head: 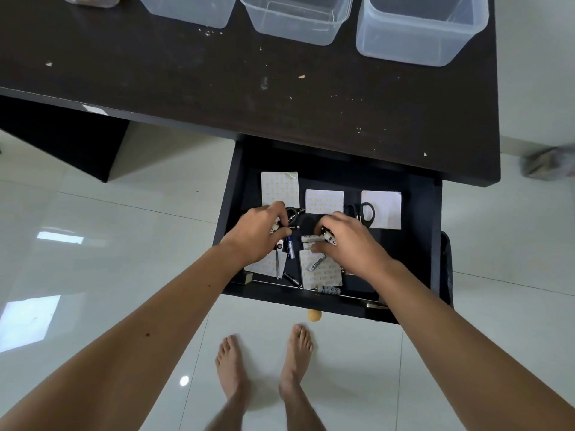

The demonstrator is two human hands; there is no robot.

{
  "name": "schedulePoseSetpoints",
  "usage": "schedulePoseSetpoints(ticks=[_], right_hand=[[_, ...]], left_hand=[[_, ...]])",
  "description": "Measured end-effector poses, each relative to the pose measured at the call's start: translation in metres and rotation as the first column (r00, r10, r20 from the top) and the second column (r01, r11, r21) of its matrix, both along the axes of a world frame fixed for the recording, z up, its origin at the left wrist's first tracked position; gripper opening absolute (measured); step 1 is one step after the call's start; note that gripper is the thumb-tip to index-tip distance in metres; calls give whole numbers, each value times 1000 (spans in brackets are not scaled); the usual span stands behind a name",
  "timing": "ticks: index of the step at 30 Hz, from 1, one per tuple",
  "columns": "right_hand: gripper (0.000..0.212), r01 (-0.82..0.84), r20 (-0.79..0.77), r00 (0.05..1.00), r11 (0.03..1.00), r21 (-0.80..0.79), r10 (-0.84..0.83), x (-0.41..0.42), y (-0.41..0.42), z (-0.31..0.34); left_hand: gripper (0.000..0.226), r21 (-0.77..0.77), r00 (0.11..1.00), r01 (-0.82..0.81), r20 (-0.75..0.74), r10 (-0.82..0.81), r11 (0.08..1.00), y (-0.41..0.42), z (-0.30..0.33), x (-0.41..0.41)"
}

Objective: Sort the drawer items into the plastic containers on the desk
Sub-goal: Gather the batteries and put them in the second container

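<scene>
The dark drawer stands pulled out below the desk. Inside lie white patterned cards, black-handled scissors, several batteries, one of them blue, and another white. My left hand reaches into the drawer's left half, its fingers curled round a small white battery. My right hand is in the middle, fingers curled round white batteries. Three clear plastic containers stand in a row at the back of the dark desk.
A brownish object sits at the desk's far left corner. Crumbs speckle the desk top. My bare feet stand on glossy white tiles. A small yellow knob sticks out under the drawer front. A blurred grey thing lies on the floor at right.
</scene>
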State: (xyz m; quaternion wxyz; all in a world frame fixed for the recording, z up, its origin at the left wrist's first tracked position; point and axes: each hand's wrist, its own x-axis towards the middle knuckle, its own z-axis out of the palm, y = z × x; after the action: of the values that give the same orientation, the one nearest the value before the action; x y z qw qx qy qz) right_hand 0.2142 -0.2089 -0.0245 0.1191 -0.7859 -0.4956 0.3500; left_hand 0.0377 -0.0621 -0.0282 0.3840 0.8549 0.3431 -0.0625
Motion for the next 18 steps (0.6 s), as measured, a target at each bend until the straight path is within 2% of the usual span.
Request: schedulePoseSetpoints(ticks=[6, 13, 16, 18], right_hand=[[38, -148, 68, 985, 983, -108, 156, 6, 6, 4], [35, -232, 89, 964, 955, -186, 251, 8, 9, 7], [32, -277, 112, 947, 941, -193, 301, 7, 7, 9], [30, -299, 123, 938, 935, -190, 325, 8, 6, 11]], left_hand=[[24, -24, 999, -34, 14, 35, 999, -1, -2, 2], [23, -97, 998, -11, 61, 17, 995, -1, -5, 4], [21, -105, 995, 77, 76, -69, 991, -1, -3, 4], [22, -49, 986, 165, 30, -163, 985, -1, -2, 2]])
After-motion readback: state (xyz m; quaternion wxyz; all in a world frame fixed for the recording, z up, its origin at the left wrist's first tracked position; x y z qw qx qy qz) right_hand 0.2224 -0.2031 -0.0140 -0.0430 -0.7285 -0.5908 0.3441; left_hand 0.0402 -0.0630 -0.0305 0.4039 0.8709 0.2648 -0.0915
